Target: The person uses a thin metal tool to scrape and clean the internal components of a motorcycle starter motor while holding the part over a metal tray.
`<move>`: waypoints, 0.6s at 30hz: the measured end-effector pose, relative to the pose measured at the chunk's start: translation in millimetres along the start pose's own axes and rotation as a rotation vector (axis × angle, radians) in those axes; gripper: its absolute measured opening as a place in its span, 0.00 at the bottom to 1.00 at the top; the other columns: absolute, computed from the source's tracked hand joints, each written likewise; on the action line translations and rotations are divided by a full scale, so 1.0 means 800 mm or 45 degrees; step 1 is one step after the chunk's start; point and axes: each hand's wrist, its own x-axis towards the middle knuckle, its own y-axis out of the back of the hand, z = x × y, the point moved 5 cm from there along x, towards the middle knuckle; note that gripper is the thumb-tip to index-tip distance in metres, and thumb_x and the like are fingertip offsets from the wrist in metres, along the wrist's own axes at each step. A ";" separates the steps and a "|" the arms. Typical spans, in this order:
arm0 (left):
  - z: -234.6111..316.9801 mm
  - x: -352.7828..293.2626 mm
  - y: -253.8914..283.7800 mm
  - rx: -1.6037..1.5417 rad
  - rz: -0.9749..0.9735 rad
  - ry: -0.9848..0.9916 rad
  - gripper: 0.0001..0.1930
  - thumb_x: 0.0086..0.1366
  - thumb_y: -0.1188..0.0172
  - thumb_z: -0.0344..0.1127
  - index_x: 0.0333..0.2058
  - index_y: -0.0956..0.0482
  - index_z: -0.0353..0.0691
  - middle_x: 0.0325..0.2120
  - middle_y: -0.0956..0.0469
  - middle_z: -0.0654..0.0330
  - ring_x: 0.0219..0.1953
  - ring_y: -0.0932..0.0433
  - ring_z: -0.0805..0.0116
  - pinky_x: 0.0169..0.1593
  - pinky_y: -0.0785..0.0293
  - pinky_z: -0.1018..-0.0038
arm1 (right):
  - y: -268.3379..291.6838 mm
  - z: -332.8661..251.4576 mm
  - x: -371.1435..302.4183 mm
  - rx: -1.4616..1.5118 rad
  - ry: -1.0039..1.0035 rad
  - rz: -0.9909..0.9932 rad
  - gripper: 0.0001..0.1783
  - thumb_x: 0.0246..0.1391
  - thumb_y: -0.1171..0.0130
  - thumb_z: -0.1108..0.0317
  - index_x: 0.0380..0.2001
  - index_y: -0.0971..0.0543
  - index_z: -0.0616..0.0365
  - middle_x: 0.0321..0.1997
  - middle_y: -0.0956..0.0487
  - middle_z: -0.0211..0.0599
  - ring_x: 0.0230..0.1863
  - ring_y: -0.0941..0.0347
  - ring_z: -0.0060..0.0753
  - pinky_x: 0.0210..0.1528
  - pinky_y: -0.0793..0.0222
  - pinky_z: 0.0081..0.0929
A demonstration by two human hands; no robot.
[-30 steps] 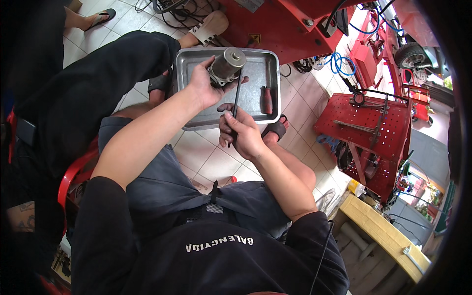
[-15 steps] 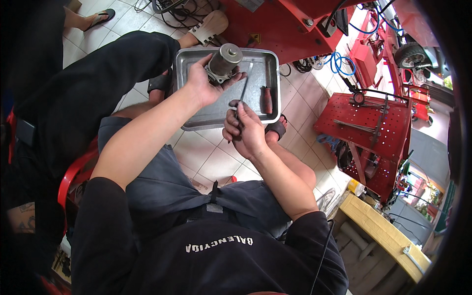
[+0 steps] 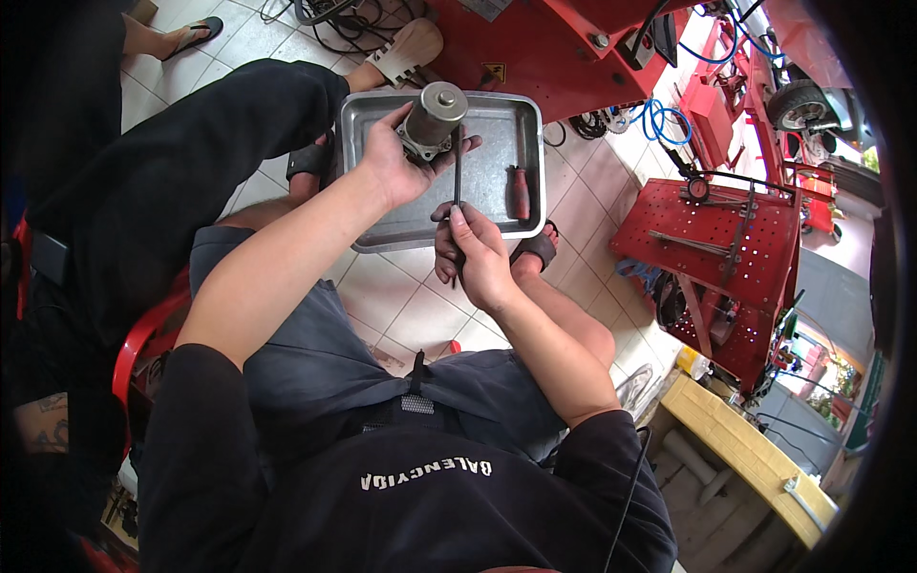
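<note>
My left hand (image 3: 394, 164) cups a small electric motor (image 3: 436, 116), a grey metal cylinder with a flanged base, held upright above the tray. Its fingers wrap under the flange, and the fingertips stick out at the right. Between the thumb and curled fingers of my right hand (image 3: 476, 250) is a thin dark metal rod (image 3: 458, 177). Its upper end reaches up beside the motor's right edge; contact there I cannot tell. Beneath both hands lies a metal tray (image 3: 539, 162). A red-handled tool (image 3: 520, 195), resembling a screwdriver, rests inside it on the right.
A large red machine (image 3: 544, 57) stands beyond the tray. To the right is a red perforated stand (image 3: 716, 248) with metal rods on it. A person's leg in dark trousers (image 3: 229, 124) extends close on the left. Cables (image 3: 353, 19) lie on the tiled floor.
The rod has swung from leaning right to nearly upright, and its upper end has come left against or beside the motor. My right hand has turned slightly; the left barely moved.
</note>
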 end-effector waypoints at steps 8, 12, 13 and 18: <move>0.003 -0.003 -0.008 -0.028 -0.019 -0.048 0.25 0.73 0.62 0.47 0.55 0.31 0.31 0.45 0.27 0.45 0.52 0.25 0.39 0.57 0.22 0.52 | 0.004 -0.011 0.000 0.119 0.038 -0.025 0.18 0.73 0.60 0.55 0.47 0.32 0.62 0.19 0.45 0.24 0.14 0.51 0.19 0.20 0.44 0.21; 0.005 -0.003 -0.005 -0.075 -0.041 -0.035 0.26 0.73 0.62 0.47 0.57 0.33 0.31 0.46 0.27 0.43 0.54 0.27 0.36 0.56 0.21 0.54 | -0.006 -0.005 -0.001 0.032 -0.096 -0.095 0.18 0.73 0.60 0.55 0.46 0.32 0.61 0.18 0.45 0.23 0.14 0.51 0.19 0.19 0.44 0.21; 0.005 -0.003 -0.005 -0.083 -0.059 -0.005 0.26 0.73 0.61 0.47 0.57 0.33 0.31 0.46 0.27 0.43 0.53 0.27 0.37 0.56 0.21 0.54 | -0.001 -0.004 0.000 -0.003 -0.027 -0.058 0.18 0.73 0.59 0.55 0.46 0.32 0.60 0.18 0.45 0.24 0.15 0.50 0.19 0.19 0.44 0.21; 0.005 -0.001 -0.003 -0.058 -0.095 -0.036 0.27 0.72 0.61 0.47 0.58 0.34 0.31 0.46 0.28 0.42 0.54 0.27 0.36 0.55 0.21 0.54 | -0.002 -0.011 -0.002 0.010 -0.046 0.020 0.18 0.73 0.59 0.56 0.46 0.32 0.62 0.19 0.44 0.23 0.15 0.50 0.18 0.18 0.45 0.21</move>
